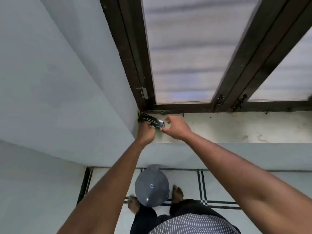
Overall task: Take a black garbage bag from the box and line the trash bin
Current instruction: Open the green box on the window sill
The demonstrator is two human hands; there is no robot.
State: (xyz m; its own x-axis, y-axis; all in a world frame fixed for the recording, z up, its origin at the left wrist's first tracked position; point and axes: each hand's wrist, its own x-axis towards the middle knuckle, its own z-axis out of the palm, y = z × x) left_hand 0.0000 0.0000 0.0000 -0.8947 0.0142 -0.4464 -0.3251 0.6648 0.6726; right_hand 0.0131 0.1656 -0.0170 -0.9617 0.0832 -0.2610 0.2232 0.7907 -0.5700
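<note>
A long black box (148,120) with green and white print lies on the window sill (236,127), in the corner by the wall. My left hand (146,133) grips the box from below. My right hand (177,128) hovers at the box's right end with fingers and thumb spread in a loose curl, holding nothing. That end of the box shows a shiny dark opening. The grey trash bin (152,186), its domed lid shut, stands on the floor below, between my feet.
A dark-framed window (185,48) with frosted panes rises behind the sill. A pale wall (59,81) closes off the left side. The tiled floor (189,184) has black lines. My bare feet flank the bin.
</note>
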